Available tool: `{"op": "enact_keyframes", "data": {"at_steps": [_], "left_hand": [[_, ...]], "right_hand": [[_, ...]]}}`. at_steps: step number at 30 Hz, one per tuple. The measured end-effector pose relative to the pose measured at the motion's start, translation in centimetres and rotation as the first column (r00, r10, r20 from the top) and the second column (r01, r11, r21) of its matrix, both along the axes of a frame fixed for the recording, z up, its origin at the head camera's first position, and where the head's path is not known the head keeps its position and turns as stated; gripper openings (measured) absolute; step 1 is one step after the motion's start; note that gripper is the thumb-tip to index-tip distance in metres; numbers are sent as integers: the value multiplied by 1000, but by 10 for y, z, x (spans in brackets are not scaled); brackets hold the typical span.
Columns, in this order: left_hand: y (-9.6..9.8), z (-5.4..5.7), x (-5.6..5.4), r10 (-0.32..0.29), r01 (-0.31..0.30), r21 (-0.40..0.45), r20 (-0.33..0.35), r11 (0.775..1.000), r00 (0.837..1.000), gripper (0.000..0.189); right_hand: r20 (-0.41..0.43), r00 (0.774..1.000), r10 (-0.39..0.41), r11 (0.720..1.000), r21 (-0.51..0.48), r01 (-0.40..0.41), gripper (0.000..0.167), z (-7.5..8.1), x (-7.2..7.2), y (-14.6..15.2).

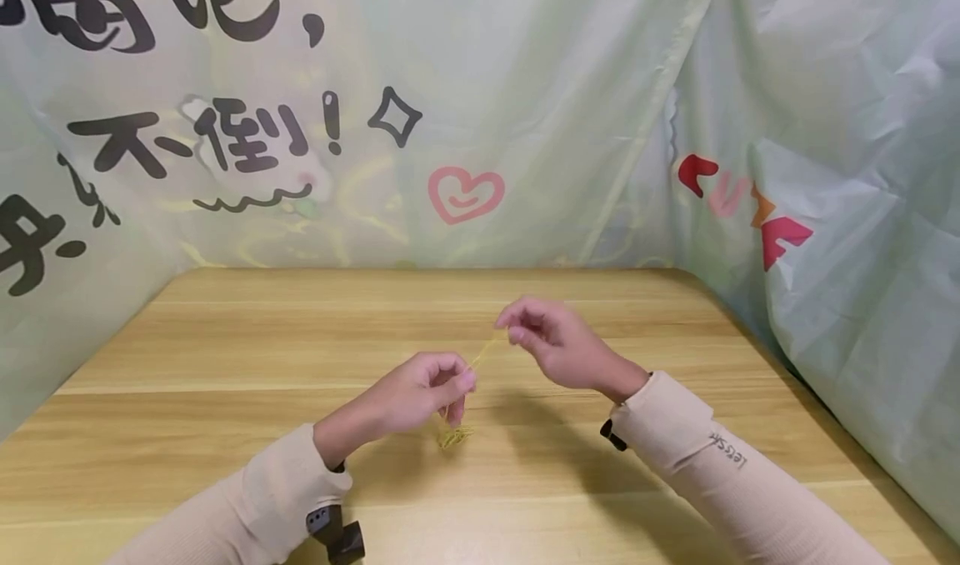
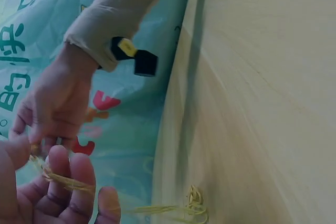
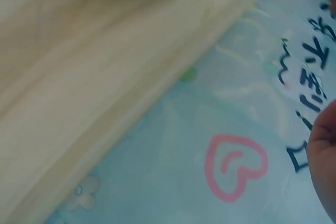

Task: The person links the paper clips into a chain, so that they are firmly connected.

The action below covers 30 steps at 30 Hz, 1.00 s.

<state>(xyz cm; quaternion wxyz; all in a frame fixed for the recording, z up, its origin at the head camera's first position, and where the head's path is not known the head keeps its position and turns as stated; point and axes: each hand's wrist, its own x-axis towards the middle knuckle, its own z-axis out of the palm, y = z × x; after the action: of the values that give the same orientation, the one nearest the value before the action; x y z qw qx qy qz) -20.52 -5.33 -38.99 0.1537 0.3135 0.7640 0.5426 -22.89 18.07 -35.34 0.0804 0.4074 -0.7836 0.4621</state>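
Observation:
A thin yellow string (image 1: 486, 351) stretches slantwise between the two hands above the table. My left hand (image 1: 423, 390) pinches it between thumb and fingers. Higher and to the right, my right hand (image 1: 558, 340) holds its upper end at the fingertips. Below the left hand hangs a looped, tangled bunch of the string (image 1: 453, 437); whether it touches the table I cannot tell. In the left wrist view, several yellow strands (image 2: 71, 183) run across the left fingers, with the tangle (image 2: 195, 203) lower right. Only part of a hand (image 3: 325, 161) shows at the right wrist view's edge.
Under both hands lies a wood-grain table (image 1: 300, 323). Pale printed cloth (image 1: 540, 90) hangs along its back and both sides. Black wrist devices (image 1: 335, 533) are worn on both beige-sleeved arms.

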Motion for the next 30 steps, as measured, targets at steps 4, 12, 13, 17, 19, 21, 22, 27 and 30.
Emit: {"op": "enact_keyframes", "data": {"at_steps": [4, 12, 13, 17, 19, 21, 22, 27, 30], "left_hand": [[-3, -3, 1, -40, 40, -45, -4, 998, 999, 18], [-5, -8, 2, -65, 65, -94, 4, 993, 998, 4], [-5, -8, 3, -68, 68, -103, 0, 992, 998, 3], [-8, -9, 3, -79, 76, -139, -14, 987, 997, 1], [-9, -10, 3, -82, 79, -152, -12, 985, 997, 3], [-11, -11, 3, -75, 73, -161, -11, 984, 997, 5], [-12, -12, 3, -69, 66, -169, -14, 983, 997, 8], [-18, -17, 1, -28, 18, -227, -43, 974, 999, 16], [-22, -19, 0, -14, 2, -239, -46, 971, 999, 13]], "right_hand": [[-19, 999, -26, 988, -155, 23, 14, 13, -2, 5], [-64, 998, 15, 937, -347, -36, 10, 46, 1, 11], [-64, 998, 30, 927, -371, -51, 9, 51, 2, 11], [-61, 996, 62, 896, -437, -82, 10, 64, 7, 14], [-48, 997, 64, 883, -462, -78, 13, 69, 8, 16], [-35, 997, 66, 876, -477, -75, 13, 72, 10, 18], [-30, 998, 64, 876, -477, -70, 14, 73, 10, 19], [-20, 996, 86, 876, -475, -85, 19, 73, 10, 25], [-5, 996, 90, 874, -480, -81, 25, 72, 10, 29]]}}
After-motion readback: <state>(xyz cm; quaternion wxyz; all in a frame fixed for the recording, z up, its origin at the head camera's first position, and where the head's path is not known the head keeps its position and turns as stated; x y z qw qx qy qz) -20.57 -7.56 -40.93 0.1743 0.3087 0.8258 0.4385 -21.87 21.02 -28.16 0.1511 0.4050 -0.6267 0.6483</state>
